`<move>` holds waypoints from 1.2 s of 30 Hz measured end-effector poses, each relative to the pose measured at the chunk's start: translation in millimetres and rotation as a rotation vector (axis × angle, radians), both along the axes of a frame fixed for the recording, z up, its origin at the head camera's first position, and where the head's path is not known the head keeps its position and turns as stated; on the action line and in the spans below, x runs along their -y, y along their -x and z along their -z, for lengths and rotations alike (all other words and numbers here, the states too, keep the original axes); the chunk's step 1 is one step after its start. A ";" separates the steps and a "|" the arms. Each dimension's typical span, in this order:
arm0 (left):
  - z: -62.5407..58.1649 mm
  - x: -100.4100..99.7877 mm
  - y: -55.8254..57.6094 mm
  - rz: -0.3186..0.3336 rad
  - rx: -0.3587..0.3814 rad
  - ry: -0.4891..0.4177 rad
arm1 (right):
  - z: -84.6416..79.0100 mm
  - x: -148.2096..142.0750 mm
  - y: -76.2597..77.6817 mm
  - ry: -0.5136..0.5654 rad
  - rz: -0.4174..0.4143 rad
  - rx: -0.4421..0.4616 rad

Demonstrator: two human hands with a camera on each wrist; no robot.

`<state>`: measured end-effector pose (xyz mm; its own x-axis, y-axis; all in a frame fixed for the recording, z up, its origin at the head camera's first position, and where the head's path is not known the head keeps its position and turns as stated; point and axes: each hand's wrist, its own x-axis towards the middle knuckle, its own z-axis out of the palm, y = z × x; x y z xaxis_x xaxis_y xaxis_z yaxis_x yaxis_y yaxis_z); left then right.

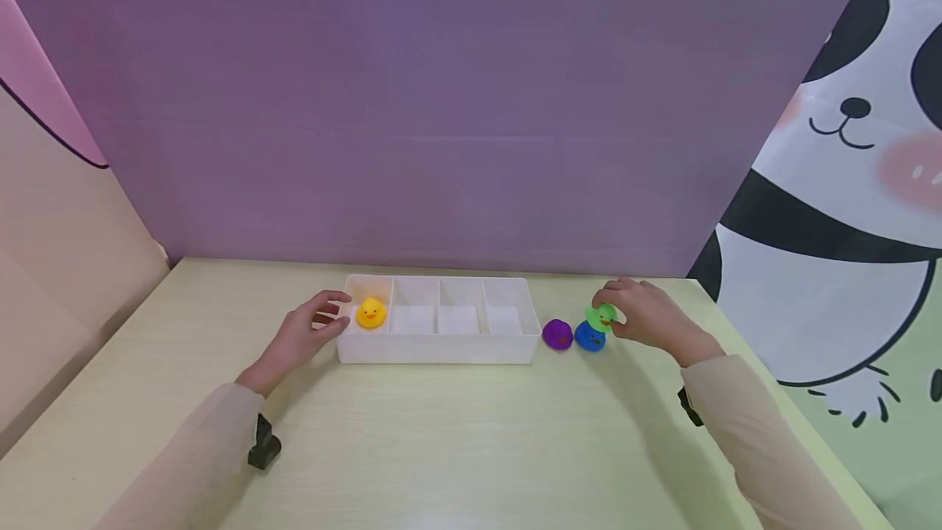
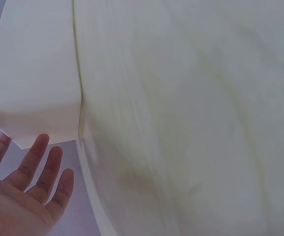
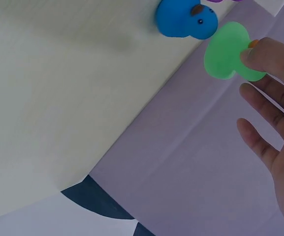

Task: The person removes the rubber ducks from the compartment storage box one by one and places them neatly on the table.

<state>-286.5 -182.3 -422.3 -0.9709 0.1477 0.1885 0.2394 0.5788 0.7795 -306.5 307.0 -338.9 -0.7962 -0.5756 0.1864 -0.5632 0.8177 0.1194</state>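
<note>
In the head view my right hand pinches a green rubber duck between thumb and fingers. The right wrist view shows the green duck raised, its head under the thumb. Just below it stands a blue rubber duck, and a purple rubber duck sits to the left of that. My left hand is at the left end of a white divided box, fingers spread and loosely bent, holding nothing. A yellow rubber duck sits in the box's leftmost compartment.
The box stands near the back of the pale wooden table, its other compartments bare. Behind the table rises a purple backdrop. A panda-printed sheet hangs along the right side.
</note>
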 end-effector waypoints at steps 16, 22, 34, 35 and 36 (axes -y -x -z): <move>0.6 -0.3 1.0 -0.008 0.018 0.004 | 14.3 -29.6 -1.4 0.005 0.064 0.049; 1.1 0.3 1.4 -0.004 0.019 0.003 | 23.8 -35.0 -0.3 0.016 0.062 0.053; 1.9 0.8 1.9 -0.002 0.018 -0.004 | 35.1 -37.9 0.6 0.016 0.075 0.072; 2.1 0.9 2.1 -0.002 0.018 -0.003 | 35.8 -38.0 0.7 0.016 0.073 0.070; 2.4 1.1 2.3 -0.003 0.018 -0.002 | 36.5 -38.2 0.9 0.017 0.072 0.067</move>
<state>-288.8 -183.4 -424.7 -0.9745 0.1448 0.1712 0.2238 0.5778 0.7849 -307.4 345.2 -375.4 -0.8466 -0.5135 0.1402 -0.5090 0.8580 0.0691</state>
